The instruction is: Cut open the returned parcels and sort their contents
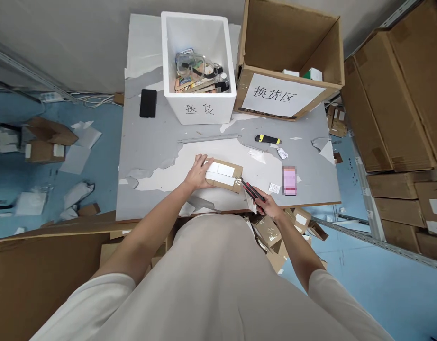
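Observation:
A small cardboard box [223, 175] with white labels and clear tape lies on the worn grey table near its front edge. My left hand [198, 173] grips the left end of this box, fingers over its top edge. In my right hand [266, 203] is a red and black tool [253, 190], its tip touching or very near the taped right end of the box. The exact kind of tool is hard to make out.
On the table [140, 147] stand a white foam bin [204, 106] of mixed goods and a large carton [282, 94]. A phone [148, 103], a yellow-black cutter [268, 139], a pink item [289, 181] and paper scraps lie around. Boxes [392, 94] stand at the right.

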{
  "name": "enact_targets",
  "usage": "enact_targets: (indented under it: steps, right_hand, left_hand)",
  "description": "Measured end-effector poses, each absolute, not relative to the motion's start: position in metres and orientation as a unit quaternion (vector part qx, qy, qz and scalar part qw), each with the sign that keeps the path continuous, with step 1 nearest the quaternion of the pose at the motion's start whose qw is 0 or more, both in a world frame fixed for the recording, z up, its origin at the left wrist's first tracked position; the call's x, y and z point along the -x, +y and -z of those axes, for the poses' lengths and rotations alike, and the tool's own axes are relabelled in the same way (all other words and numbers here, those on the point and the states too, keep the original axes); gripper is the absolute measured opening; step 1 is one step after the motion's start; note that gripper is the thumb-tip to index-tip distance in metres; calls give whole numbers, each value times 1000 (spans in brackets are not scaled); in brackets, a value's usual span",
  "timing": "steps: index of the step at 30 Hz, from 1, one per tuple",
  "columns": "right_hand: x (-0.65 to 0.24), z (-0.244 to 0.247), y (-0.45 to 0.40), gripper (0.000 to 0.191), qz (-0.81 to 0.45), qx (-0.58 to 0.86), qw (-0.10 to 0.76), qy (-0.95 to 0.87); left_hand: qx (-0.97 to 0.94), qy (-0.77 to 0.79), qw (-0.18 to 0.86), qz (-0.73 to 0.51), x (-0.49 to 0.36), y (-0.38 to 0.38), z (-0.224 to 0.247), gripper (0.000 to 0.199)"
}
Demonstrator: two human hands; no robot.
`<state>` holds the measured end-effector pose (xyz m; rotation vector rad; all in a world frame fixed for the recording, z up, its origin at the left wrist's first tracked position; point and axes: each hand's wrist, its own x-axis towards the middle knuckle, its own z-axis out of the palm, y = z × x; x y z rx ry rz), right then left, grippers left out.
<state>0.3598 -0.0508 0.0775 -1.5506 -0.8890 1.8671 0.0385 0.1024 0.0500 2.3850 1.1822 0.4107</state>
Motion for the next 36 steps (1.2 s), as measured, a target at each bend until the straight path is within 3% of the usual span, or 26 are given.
enact_targets:
  steps: [15, 23, 36]
  right_hand:
    - [-365, -78, -59, 73, -688, 588, 264, -333]
    - [-348, -70, -64, 70, -667, 581, 309, -350]
    - [-351, -76, -62, 69, -666, 583, 282, -372]
  left_hand:
    - [-866, 415, 234, -149, -39, 103, -51, 105]
    - [-870, 407, 228, -160, -37, 103, -47, 104]
    - [-867, 410, 238, -155, -38, 102, -51, 102]
